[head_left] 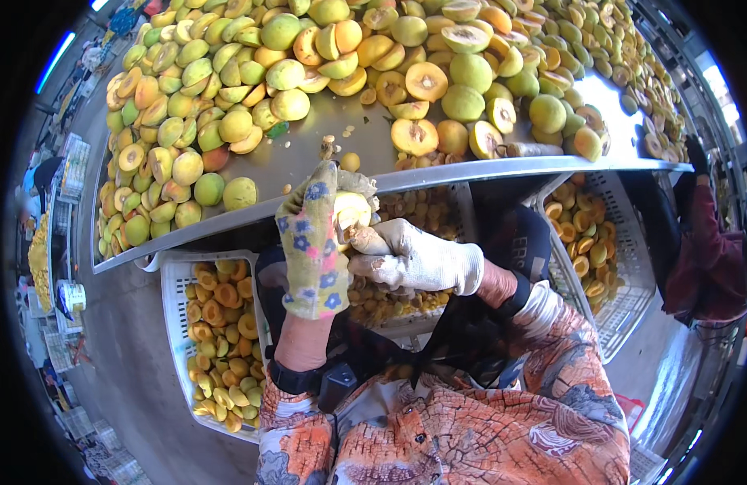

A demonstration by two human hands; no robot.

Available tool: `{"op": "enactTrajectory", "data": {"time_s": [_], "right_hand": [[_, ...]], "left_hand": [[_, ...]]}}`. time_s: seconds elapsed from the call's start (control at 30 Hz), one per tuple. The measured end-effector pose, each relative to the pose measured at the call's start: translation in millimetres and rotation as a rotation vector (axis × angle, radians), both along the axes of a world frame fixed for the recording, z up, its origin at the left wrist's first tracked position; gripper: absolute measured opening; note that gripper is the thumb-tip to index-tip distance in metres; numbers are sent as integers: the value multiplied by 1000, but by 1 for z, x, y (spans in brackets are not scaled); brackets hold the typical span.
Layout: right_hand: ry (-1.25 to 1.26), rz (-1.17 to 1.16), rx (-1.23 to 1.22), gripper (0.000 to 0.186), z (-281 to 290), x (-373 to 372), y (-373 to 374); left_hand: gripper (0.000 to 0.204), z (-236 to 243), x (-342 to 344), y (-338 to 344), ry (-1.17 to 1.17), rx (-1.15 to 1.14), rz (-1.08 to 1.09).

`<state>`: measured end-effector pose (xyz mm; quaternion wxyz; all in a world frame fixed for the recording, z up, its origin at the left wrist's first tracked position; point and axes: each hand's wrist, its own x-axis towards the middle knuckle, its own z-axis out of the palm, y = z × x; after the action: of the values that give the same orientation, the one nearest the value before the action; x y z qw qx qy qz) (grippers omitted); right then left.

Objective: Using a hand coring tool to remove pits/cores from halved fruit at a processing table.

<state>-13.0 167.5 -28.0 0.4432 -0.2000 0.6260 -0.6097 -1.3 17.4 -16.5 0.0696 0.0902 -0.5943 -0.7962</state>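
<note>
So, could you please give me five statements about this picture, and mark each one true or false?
1. The left hand wears a flowered glove. True.
2. The right hand wears a black glove. False: the right hand wears a white glove.
3. The left hand holds a fruit. True.
4. The left crate holds fruit halves. True.
5. The table carries only whole fruits. False: cut fruits lie on the table too.

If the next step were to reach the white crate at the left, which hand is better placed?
Probably the left hand: it is nearer the white crate. The right hand is farther across, at the cut fruit.
</note>
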Motion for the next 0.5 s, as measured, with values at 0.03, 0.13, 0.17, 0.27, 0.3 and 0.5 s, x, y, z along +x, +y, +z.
{"op": "enactTrajectory", "data": {"time_s": [0.03, 0.13, 0.17, 0.27, 0.3, 0.5], "right_hand": [[39, 33, -14, 29, -1, 0, -1], [37, 24, -46, 29, -1, 2, 1], [-18, 53, -93, 29, -6, 2, 2], [-164, 84, -253, 27, -8, 7, 1], [-171, 87, -218, 28, -7, 8, 1], [25, 25, -17, 28, -7, 0, 3]], "left_hand": [[37, 1, 3, -3, -74, 18, 3], [34, 11, 5, 6, -21, 47, 64], [33, 11, 7, 6, -3, -66, 98], [33, 5, 14, 15, 155, -309, 360], [32, 4, 15, 12, 211, -219, 252], [32, -3, 11, -1, 276, -597, 143]]}}
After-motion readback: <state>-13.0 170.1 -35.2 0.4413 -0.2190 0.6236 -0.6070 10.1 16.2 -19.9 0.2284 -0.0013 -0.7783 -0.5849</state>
